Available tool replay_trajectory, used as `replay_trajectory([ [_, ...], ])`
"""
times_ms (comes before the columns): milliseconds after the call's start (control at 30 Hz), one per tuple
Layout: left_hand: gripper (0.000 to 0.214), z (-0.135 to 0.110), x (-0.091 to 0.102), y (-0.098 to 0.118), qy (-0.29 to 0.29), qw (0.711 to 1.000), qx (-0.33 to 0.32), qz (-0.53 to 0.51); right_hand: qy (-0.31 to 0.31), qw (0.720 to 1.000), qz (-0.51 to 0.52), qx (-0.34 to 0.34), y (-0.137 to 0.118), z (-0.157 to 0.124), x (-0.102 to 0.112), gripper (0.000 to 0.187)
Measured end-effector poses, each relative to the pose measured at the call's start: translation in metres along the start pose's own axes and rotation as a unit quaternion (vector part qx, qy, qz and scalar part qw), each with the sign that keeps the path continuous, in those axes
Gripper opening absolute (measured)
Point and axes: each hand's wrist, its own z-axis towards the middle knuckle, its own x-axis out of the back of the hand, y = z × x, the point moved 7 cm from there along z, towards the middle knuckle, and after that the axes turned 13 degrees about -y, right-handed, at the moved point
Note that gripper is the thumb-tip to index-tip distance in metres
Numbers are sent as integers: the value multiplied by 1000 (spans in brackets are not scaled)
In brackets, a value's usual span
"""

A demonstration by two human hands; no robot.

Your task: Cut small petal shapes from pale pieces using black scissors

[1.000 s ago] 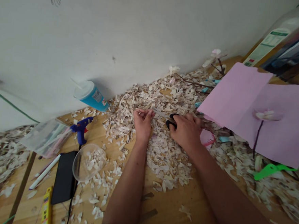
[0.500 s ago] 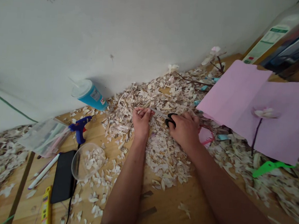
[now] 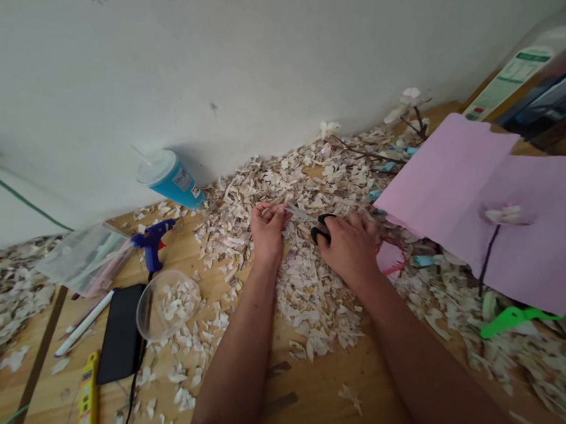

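My left hand (image 3: pixel 267 229) is closed in a pinch on a small pale scrap above a heap of pale husk scraps (image 3: pixel 309 291) on the wooden table (image 3: pixel 319 382). My right hand (image 3: pixel 351 242) grips black-handled scissors (image 3: pixel 318 226), whose blades point left toward the pinched scrap. Both hands hover close together near the wall.
Pink paper sheets (image 3: pixel 496 207) with a flower on a dark stem lie at the right. A tipped blue cup (image 3: pixel 172 177), a blue glue gun (image 3: pixel 151 243), a clear bowl of scraps (image 3: pixel 167 304), a black phone (image 3: pixel 120 333), a pen (image 3: pixel 84 324) and a plastic bag (image 3: pixel 88 256) lie left.
The hands have stayed almost in place; the scissors shifted slightly at the pinched scrap. The view moved a little.
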Motion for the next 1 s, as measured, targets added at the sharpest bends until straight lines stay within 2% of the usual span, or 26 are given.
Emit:
replay_trajectory([
  [700,43,0,-2,-2,-12,1000,8,1,-26,1000,-1,5,2,2,-2,13],
  [1000,46,0,-2,-2,-8,1000,16,10,-32,999,4,-14,0,1,-2,15],
])
